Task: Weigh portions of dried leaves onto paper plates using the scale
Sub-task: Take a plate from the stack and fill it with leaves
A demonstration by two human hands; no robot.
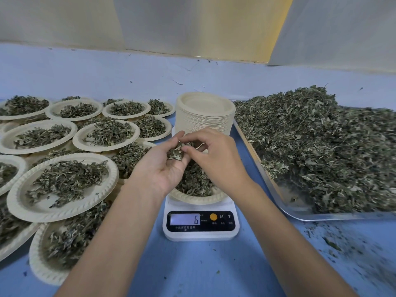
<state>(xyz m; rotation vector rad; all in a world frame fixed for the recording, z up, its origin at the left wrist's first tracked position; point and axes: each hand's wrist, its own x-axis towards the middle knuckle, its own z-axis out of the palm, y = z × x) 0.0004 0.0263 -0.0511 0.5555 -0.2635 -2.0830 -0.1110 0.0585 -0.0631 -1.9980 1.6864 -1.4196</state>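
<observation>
Head view: my left hand [162, 168] cups crumbled dark-green dried leaves [175, 154], my right hand [216, 155] pinches some; I should sprinkle slowly, watching the white digital scale [200, 232]

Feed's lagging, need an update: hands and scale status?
Left hand cups leaves over plate; right hand pinches from it. Scale reads 6. Nothing blocking.
</observation>
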